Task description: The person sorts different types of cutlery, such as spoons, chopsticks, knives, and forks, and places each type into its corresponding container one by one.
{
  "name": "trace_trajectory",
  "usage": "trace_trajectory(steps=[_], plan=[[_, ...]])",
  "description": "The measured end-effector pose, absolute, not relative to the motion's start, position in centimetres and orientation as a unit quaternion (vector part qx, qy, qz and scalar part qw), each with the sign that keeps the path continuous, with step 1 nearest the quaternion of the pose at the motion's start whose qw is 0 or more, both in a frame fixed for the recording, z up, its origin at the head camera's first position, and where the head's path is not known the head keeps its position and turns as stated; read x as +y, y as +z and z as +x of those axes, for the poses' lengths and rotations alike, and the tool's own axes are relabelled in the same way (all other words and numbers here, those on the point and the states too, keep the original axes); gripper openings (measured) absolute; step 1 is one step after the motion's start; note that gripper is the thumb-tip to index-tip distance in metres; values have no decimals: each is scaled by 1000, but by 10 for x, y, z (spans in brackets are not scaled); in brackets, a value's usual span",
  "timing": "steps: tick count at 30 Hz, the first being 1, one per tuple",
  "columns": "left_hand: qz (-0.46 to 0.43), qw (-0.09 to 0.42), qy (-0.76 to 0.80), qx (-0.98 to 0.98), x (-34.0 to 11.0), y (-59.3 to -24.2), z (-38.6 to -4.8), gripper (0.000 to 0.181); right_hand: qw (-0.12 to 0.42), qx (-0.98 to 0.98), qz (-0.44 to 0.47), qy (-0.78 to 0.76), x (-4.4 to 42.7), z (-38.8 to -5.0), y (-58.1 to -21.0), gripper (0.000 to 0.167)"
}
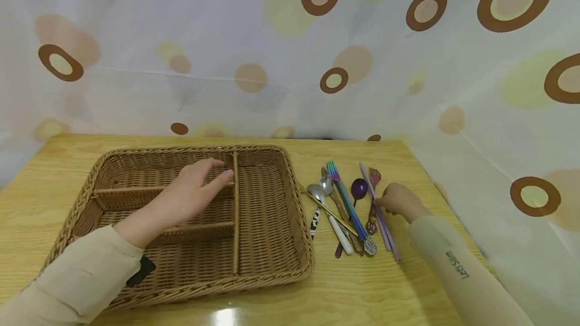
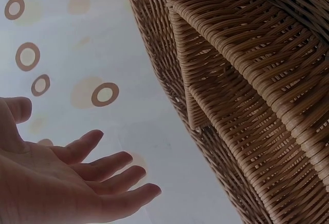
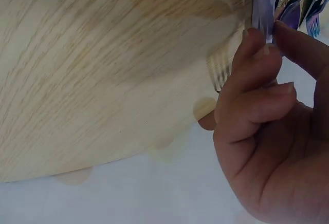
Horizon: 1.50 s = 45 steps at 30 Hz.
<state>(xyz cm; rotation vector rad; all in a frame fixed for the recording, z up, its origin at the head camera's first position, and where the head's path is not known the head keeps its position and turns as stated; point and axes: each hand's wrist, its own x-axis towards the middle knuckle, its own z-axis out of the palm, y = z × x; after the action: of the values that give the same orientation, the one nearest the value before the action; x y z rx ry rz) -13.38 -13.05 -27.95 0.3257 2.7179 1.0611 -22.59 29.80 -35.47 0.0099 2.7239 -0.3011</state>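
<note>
My right hand (image 1: 401,201) pinches a pair of light purple chopsticks (image 1: 384,229) at the right side of a cutlery pile. In the right wrist view, thumb and index finger meet on the purple chopsticks (image 3: 263,8). A reddish fork (image 1: 374,176) lies beside them, partly covered. My left hand (image 1: 197,190), fingers loosely spread and holding nothing, hovers over the divided wicker basket (image 1: 296,235). The left wrist view shows the left hand (image 2: 77,183) palm visible, apart from the basket's woven dividers (image 2: 241,64).
Left of the chopsticks lie a purple spoon (image 1: 359,188), a rainbow-blue fork (image 1: 345,197), a white-handled spoon (image 1: 339,233), a gold handle (image 1: 333,214) and other overlapping cutlery. The wooden table (image 1: 353,296) meets a patterned cloth (image 1: 272,39) behind and at the right.
</note>
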Motion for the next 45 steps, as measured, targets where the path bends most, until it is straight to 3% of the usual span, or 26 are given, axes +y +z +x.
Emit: trace_trajectory(steps=[11, 20, 35, 45], plan=[[104, 121, 362, 918, -134, -279, -133, 70, 206, 969, -36, -133, 290, -228, -351, 33], [91, 148, 362, 916, -135, -283, -136, 70, 220, 955, -45, -193, 277, -232, -323, 35], [98, 162, 376, 907, -126, -285, -137, 59, 289, 908, -86, -290, 205, -234, -291, 29], [107, 164, 362, 911, -106, -290, -140, 53, 290, 876, -99, -372, 151, -233, -278, 29]])
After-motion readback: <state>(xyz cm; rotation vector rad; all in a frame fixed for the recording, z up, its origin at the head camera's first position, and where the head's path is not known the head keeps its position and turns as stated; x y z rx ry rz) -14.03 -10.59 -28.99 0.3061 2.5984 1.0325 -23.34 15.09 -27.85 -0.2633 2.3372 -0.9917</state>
